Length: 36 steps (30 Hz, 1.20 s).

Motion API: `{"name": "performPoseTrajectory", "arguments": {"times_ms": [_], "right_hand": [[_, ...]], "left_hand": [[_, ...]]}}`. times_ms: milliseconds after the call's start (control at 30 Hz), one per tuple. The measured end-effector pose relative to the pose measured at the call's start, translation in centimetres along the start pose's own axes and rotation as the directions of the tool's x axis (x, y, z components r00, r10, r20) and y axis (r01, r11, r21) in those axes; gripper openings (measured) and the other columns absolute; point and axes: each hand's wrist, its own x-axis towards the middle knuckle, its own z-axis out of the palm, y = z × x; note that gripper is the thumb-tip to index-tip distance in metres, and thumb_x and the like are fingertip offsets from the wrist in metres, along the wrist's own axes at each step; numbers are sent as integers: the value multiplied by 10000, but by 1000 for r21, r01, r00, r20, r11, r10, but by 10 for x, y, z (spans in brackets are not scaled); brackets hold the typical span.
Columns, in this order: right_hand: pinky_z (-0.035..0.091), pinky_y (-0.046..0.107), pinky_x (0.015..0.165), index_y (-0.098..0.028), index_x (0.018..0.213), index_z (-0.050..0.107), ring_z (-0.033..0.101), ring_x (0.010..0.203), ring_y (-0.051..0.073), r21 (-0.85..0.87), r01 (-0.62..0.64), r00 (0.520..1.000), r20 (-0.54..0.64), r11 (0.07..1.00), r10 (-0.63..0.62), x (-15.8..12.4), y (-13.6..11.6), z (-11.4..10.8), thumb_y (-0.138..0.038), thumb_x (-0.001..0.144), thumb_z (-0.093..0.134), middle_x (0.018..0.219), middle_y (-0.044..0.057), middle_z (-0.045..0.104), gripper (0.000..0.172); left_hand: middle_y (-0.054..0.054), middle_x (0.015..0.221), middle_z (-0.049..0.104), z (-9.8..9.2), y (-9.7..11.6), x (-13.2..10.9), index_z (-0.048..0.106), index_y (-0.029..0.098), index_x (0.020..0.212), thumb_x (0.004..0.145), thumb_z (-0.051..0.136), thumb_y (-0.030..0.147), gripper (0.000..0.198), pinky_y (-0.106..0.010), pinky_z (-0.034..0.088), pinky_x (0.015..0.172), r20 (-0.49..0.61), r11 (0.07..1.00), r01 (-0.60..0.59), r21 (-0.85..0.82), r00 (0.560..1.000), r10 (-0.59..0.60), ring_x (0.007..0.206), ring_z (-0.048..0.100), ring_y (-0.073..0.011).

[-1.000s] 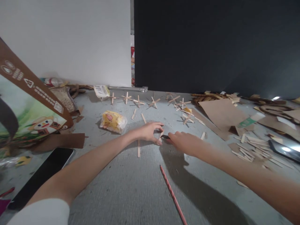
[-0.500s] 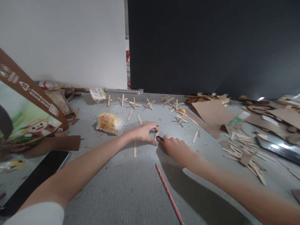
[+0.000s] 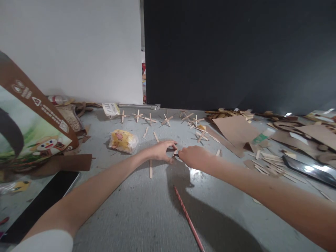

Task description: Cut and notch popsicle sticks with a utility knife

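My left hand (image 3: 162,151) reaches forward over the grey surface and pinches a short wooden stick (image 3: 175,152) between thumb and fingers. My right hand (image 3: 193,157) is closed just to its right, gripping a small dark tool whose tip touches that stick. A loose wooden stick (image 3: 150,168) lies under my left wrist. Several crossed-stick pieces (image 3: 150,119) lie in a row further back.
A red pencil (image 3: 187,217) lies near me. A yellow packet (image 3: 123,140) sits left of the hands. A printed carton (image 3: 31,133) and black tablet (image 3: 42,203) are on the left. Cardboard sheets (image 3: 236,131), loose sticks (image 3: 270,161) and a phone (image 3: 307,168) are on the right.
My right hand has moved left and closer to my left hand, with the dark tool tip now at the pinched stick. The view shifted slightly.
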Motion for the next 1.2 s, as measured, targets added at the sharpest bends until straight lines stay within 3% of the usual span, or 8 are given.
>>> {"name": "performPoseTrajectory", "arguments": {"times_ms": [200, 500, 667, 767, 867, 1200], "right_hand": [[605, 338, 827, -115, 1229, 686, 790, 1072, 296, 19, -96, 995, -32, 995, 96, -7, -7, 17, -114, 1078, 422, 1112, 206, 779, 304], [590, 322, 723, -117, 1265, 609, 820, 945, 296, 61, -210, 973, -82, 976, 215, -25, -32, 38, -130, 1103, 342, 982, 184, 796, 312], [532, 313, 699, -181, 1245, 623, 815, 903, 298, 93, -259, 952, -146, 961, 271, -21, -18, 46, -320, 1154, 326, 983, 152, 803, 340], [455, 289, 650, -190, 1222, 643, 805, 882, 280, 103, -242, 946, -198, 965, 258, -18, -3, 50, -351, 1155, 348, 1027, 131, 787, 343], [377, 285, 616, -175, 1248, 640, 784, 853, 262, 115, -234, 931, -260, 965, 257, -16, 7, 55, -373, 1155, 358, 1009, 123, 768, 357], [353, 300, 685, -157, 1114, 683, 709, 915, 247, 172, -203, 896, -363, 964, 253, -11, 15, 69, -370, 1158, 346, 977, 122, 743, 401]], "left_hand": [[-200, 1557, 580, 2, -2, 0, 727, 190, 1126, 552, 987, 341, 647, -499, 451, 1172, -30, 1000, -6, -15, 1000, 6, 1437, 561, -388], [-155, 1429, 668, 1, 7, 0, 707, 216, 1127, 508, 1015, 310, 698, -503, 437, 1175, -71, 1000, 27, -6, 997, -27, 1382, 600, -370], [-110, 1247, 712, 5, 15, -4, 639, 212, 1174, 528, 1006, 271, 745, -440, 509, 1046, -138, 994, 52, -100, 988, -66, 1199, 674, -315], [-20, 986, 736, 13, 22, -7, 528, 228, 1322, 681, 923, 220, 753, -377, 521, 941, -164, 978, 40, -206, 984, -75, 957, 707, -219], [52, 793, 705, 20, 27, -9, 450, 252, 1420, 776, 832, 165, 754, -346, 515, 850, -154, 967, 71, -243, 982, -110, 784, 681, -180], [62, 731, 701, 22, 32, -9, 513, 287, 1433, 826, 812, 178, 685, -302, 496, 786, -212, 983, 111, -147, 967, -141, 745, 656, -166]]}}
